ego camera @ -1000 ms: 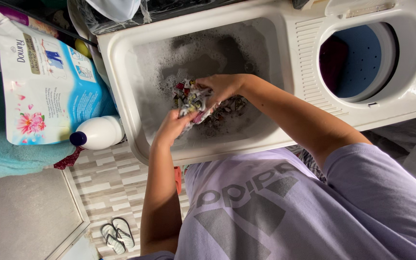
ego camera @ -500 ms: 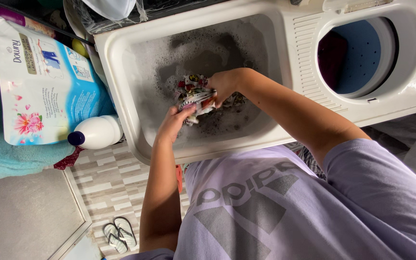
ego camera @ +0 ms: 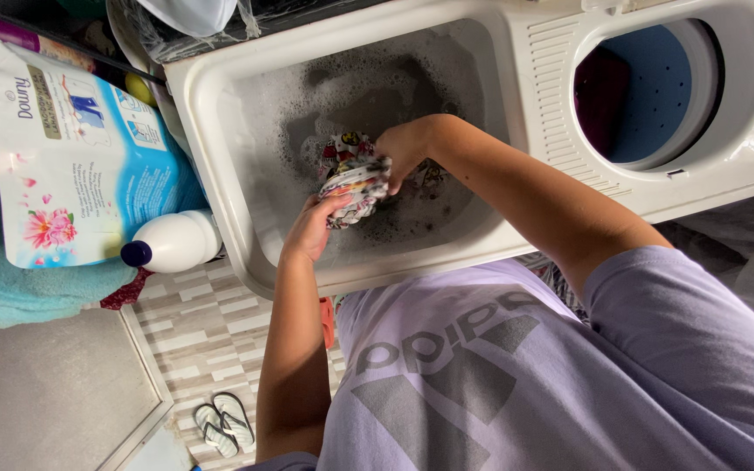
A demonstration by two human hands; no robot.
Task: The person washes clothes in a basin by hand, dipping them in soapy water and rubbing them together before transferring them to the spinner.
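While bunching one patterned cloth [ego camera: 353,179] over one soapy wash tub [ego camera: 220,166], clamped onto it: left hand [ego camera: 311,228], right hand [ego camera: 401,150]; beside, one white bottle [ego camera: 172,242], one refill pouch [ego camera: 80,157].

torso: loose lavender short-sleeved cotton T-shirt [ego camera: 517,366] | chest print: large grey striped emblem with grey lettering above | sleeves: end above the elbow | forearms: bare | left hand [ego camera: 311,231], right hand [ego camera: 401,150]: no gloves
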